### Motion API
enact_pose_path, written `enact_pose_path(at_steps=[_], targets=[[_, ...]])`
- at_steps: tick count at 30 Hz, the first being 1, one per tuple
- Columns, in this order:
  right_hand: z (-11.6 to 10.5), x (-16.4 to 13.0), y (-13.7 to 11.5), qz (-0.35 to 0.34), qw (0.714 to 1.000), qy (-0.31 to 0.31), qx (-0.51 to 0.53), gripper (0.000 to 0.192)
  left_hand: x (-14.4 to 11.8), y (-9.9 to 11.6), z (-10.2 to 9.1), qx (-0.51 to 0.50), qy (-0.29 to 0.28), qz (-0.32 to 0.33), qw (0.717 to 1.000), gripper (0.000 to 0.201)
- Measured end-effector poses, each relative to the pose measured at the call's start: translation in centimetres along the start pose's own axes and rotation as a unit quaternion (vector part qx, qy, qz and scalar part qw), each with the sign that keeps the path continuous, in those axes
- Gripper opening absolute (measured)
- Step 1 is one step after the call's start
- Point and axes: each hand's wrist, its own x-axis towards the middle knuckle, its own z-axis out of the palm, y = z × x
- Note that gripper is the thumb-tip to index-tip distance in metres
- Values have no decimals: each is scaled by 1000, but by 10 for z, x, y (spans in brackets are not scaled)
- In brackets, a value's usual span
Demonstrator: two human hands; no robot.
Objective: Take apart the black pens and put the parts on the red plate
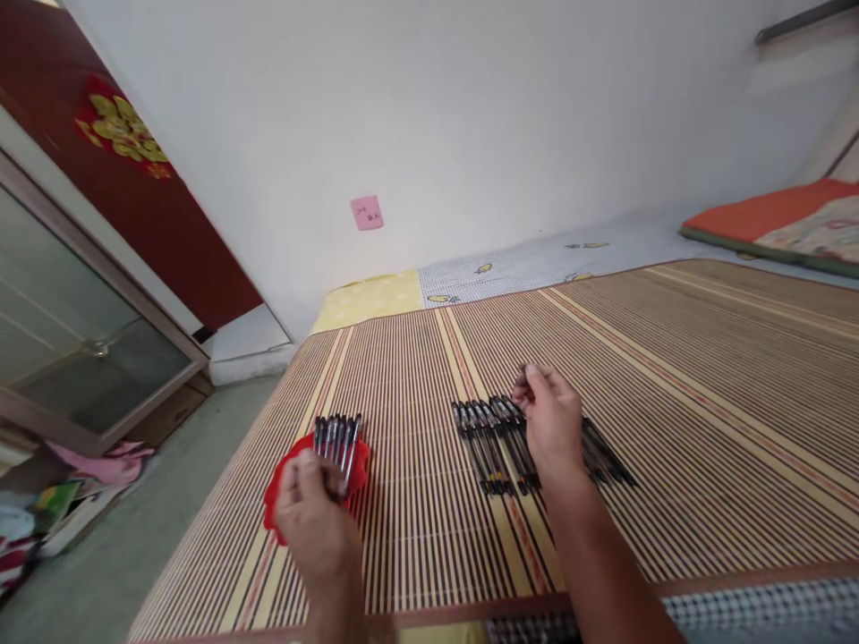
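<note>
Clearly, most of the surface is covered by a mat (409,501) of narrow, ribbed slats, crossed by yellowish bands that are threaded with red and edged with a plain brown border. On its left part a red dish (361,470) with a scalloped, wavy rim is set, and slim, glossy pens with black caps (335,438) are held in it side by side, their capped ends projecting past the far rim; about seven can be counted. To the right, a row of similar pens (475,419), clear-barrelled and dark-capped, is laid flat on the mat. Their total cannot be counted, since the row is partly covered by the right hand (551,416), and more dark barrels are seen beyond its wrist.

Two hands are shown. The left hand (312,492) is placed over the near side of the dish, its fingers curled and blurred; whether a pen is gripped cannot be told. By the right hand, thumb and fingertips are brought close together above the row, with a small dark bit seen at the tips; whether anything is pinched there cannot be told.

Behind the mat, one smooth yellow cloth (376,295) and one finely checked sheet (516,271) are spread. One square of pink paper (366,213) is fixed to the plain white wall (503,116).
</note>
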Motion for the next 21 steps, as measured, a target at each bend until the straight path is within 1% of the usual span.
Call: enact_pose_path(at_steps=[1,3,4,6,7,8,10,12,14,15,16,18,19,21], targets=[[1,-1,0,10,1000,-10,-4,28,-10,-8,10,-7,-37,-34,999,41],[3,-2,3,25,999,-36,-16,27,-27,-30,27,-26,-126,-98,987,45],[5,-2,4,27,998,-48,-23,26,-34,-42,33,-36,-151,-119,981,47],[8,-3,6,25,997,-66,-38,25,-44,-60,43,-53,-182,-148,971,49],[9,-4,6,23,996,-72,-43,24,-47,-65,45,-60,-189,-159,967,49],[11,-5,6,22,996,-76,-47,25,-49,-67,46,-65,-195,-167,964,48],[14,-11,4,25,994,-91,-55,26,-53,-63,42,-68,-208,-179,959,47],[13,-22,0,33,989,-124,-68,26,-58,-52,30,-60,-234,-188,952,48],[6,-42,-5,59,979,-181,-73,28,-68,-41,11,-43,-258,-197,945,49],[0,-54,-8,85,971,-214,-65,31,-75,-36,-2,-34,-268,-204,941,50],[-9,-67,-10,121,960,-246,-49,34,-84,-33,-15,-29,-274,-213,937,50],[-31,-96,-14,227,929,-293,12,45,-105,-29,-43,-28,-295,-240,924,50],[-43,-110,-16,277,909,-305,54,54,-116,-29,-56,-32,-307,-259,915,50],[-66,-135,-19,343,883,-295,124,71,-135,-28,-79,-38,-311,-284,906,52]])
